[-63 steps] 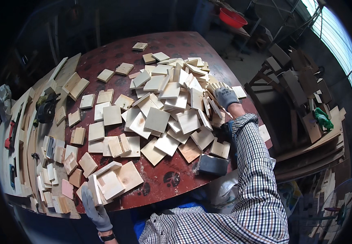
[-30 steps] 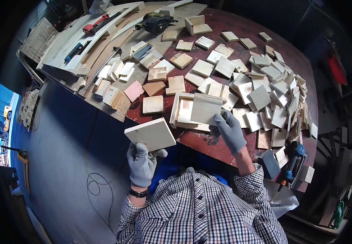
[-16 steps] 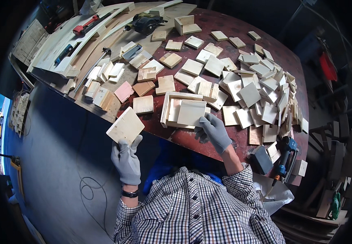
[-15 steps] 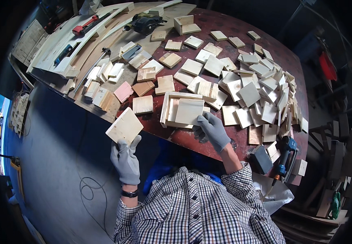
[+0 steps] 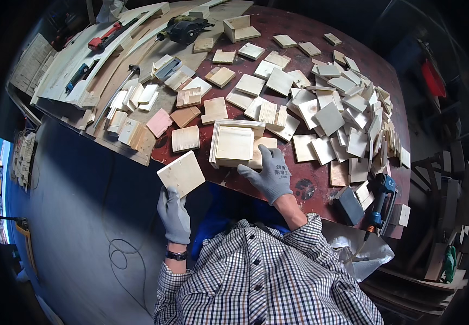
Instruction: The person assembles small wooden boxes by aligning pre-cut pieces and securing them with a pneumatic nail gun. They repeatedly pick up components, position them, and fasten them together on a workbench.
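My left hand (image 5: pixel 173 215), in a grey glove, grips a square pale wooden board (image 5: pixel 181 174) by its lower edge, held tilted beyond the table's front edge. My right hand (image 5: pixel 272 176), gloved alike, has thumb and fingers spread and holds nothing. It hovers close to an L-cornered wooden frame (image 5: pixel 214 142) on the table. Inside the corner of that frame a square board (image 5: pixel 234 144) lies on top of other wood. Another wood piece (image 5: pixel 258 157) sits beside it, just by my right fingers; whether they touch it I cannot tell.
Many square wood blocks (image 5: pixel 329 119) are heaped on the dark red table (image 5: pixel 305 189). A blue nail gun (image 5: pixel 379 206) lies at the right edge. Leftward are a hammer (image 5: pixel 133 69), a red tool (image 5: pixel 104 37) and a dark power tool (image 5: pixel 185 30). A cable (image 5: pixel 118 254) coils on the floor.
My right hand has let go of the board, which now sits further left in the frame's corner, and its fingers have spread. My left hand has shifted slightly right with its board.
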`<state>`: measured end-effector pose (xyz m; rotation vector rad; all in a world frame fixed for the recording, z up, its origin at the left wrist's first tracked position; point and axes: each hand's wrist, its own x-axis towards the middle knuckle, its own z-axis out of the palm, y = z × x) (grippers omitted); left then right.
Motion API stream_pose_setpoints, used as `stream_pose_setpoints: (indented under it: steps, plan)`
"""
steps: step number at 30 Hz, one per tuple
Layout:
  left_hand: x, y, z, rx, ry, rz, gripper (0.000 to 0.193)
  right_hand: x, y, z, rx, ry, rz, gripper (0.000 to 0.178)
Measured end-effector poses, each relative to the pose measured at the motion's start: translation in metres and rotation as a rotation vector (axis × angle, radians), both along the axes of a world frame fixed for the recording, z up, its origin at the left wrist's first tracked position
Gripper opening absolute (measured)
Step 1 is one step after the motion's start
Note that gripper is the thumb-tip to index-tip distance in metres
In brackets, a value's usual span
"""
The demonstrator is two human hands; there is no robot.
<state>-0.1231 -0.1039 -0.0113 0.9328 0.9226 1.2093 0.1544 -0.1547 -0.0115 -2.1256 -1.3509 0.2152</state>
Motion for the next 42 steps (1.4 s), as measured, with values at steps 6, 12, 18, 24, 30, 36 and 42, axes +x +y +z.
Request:
stream_pose_setpoints:
  steps: [6, 12, 18, 24, 30, 36, 42]
  plan:
    - [0.026, 0.05, -0.035, -0.169, -0.331, -0.137, 0.048, -0.014, 0.012, 0.0, 0.099, -0.136, 0.012, 0.071]
    - [0.052, 0.067, -0.04, -0.205, -0.251, -0.291, 0.052, -0.016, 0.019, -0.007, 0.048, -0.247, 0.051, 0.057]
    - [0.036, 0.072, -0.057, -0.089, -0.176, -0.343, 0.053, -0.018, 0.022, 0.005, -0.031, -0.23, 0.052, 0.075]
    - [0.033, 0.06, -0.044, -0.277, -0.281, -0.277, 0.052, -0.001, 0.039, 0.022, 0.228, -0.443, 0.234, 0.095]
    - [0.024, 0.061, -0.045, -0.282, -0.254, -0.338, 0.053, 0.026, 0.066, 0.016, 0.107, -0.405, 0.361, 0.096]
    - [0.024, 0.063, -0.039, -0.24, -0.215, -0.333, 0.057, 0.027, 0.065, 0.009, 0.182, -0.385, 0.354, 0.098]
    - [0.029, 0.069, -0.004, -0.052, -0.269, -0.246, 0.064, 0.033, 0.057, 0.009, 0.291, -0.253, 0.289, 0.105]
